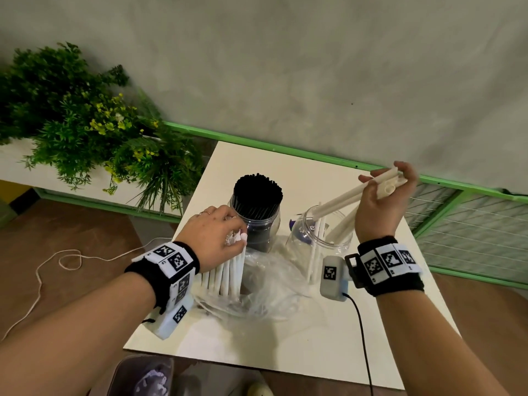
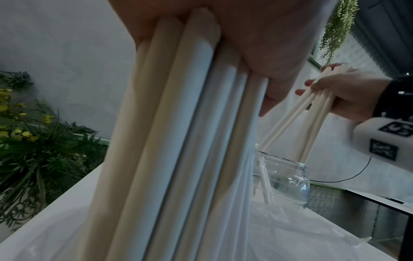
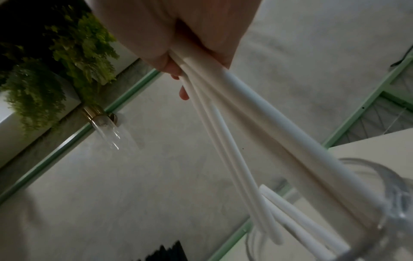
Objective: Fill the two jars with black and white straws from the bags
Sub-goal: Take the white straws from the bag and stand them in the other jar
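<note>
A bunch of white straws (image 1: 225,277) is being gripped near its top by the left hand (image 1: 213,234), fingers curled round it, the lower ends standing in a clear plastic bag (image 1: 265,284) on the white table (image 1: 314,352). A few more white straws (image 1: 343,200) are being pinched by the right hand (image 1: 381,201), held above the clear jar (image 1: 318,238), their lower ends inside its mouth. Just beside it to the left, a second jar (image 1: 264,224) is being filled with black straws (image 1: 258,192). Green plants (image 1: 85,124) are being shown beyond the table's left edge.
</note>
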A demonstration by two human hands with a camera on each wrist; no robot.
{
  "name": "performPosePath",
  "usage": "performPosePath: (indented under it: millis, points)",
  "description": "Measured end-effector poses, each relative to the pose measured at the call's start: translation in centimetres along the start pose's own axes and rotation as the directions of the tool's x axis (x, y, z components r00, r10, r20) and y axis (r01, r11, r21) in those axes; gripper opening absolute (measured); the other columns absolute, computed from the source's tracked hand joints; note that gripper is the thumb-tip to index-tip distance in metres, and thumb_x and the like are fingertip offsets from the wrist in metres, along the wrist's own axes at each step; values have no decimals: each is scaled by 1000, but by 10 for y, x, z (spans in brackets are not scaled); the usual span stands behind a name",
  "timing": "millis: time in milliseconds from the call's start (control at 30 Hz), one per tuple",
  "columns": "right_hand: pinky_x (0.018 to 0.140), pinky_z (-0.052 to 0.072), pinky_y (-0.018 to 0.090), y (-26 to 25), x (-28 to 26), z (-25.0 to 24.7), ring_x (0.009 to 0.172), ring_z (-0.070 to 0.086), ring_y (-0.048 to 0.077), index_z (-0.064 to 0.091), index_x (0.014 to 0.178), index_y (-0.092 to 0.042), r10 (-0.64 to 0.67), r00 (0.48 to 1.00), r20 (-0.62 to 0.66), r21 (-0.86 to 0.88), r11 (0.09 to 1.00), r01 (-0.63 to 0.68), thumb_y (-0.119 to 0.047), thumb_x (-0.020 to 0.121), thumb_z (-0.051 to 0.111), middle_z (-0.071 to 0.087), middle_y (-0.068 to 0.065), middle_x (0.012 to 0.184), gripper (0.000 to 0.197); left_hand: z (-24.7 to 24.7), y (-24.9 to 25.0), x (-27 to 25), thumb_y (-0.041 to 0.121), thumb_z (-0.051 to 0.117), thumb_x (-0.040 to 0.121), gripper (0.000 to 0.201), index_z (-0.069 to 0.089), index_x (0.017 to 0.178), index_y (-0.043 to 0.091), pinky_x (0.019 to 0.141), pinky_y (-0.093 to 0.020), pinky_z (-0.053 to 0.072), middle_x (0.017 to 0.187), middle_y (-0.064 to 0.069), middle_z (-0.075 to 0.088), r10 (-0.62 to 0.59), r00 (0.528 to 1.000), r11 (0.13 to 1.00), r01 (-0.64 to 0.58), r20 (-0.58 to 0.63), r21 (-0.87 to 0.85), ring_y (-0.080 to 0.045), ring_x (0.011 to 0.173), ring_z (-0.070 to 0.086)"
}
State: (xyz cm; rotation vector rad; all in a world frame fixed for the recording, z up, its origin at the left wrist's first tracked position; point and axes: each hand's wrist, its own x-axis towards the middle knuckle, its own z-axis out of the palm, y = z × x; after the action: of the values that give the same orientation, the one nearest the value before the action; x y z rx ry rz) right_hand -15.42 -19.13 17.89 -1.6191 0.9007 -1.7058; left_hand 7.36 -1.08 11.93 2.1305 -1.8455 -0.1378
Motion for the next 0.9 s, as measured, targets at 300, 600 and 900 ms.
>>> performPosePath:
  millis: [300, 600, 900]
  points:
    - [73, 46, 9, 70, -17, 15, 84, 65, -2, 37, 113, -22, 212, 935, 284, -198, 967, -159, 4, 90, 45, 63, 4, 96, 36, 1, 3, 1, 58, 34, 77, 43, 60, 101, 35, 78, -31, 43, 107, 9, 51, -11, 1000, 1000, 11, 0, 16, -15, 91, 49]
    - [78, 42, 23, 106, 0, 1, 90, 58, 17, 51, 104, -17, 322, 886, 333, -414, 894, -169, -11, 90, 61, 66, -3, 106, 19, 1, 3, 1, 57, 36, 77, 39, 60, 100, 35, 78, -32, 44, 104, 8, 52, -21, 1000, 1000, 21, -17, 13, -16, 91, 50]
    - [88, 42, 27, 114, 9, -14, 100, 53, 16, 31, 144, -24, 191, 866, 462, -520, 849, 90, 0, 88, 59, 42, 1, 135, 67, 0, 4, 0, 57, 34, 77, 40, 60, 98, 35, 77, -32, 44, 104, 8, 52, -27, 1000, 1000, 27, -16, 1, -16, 92, 50]
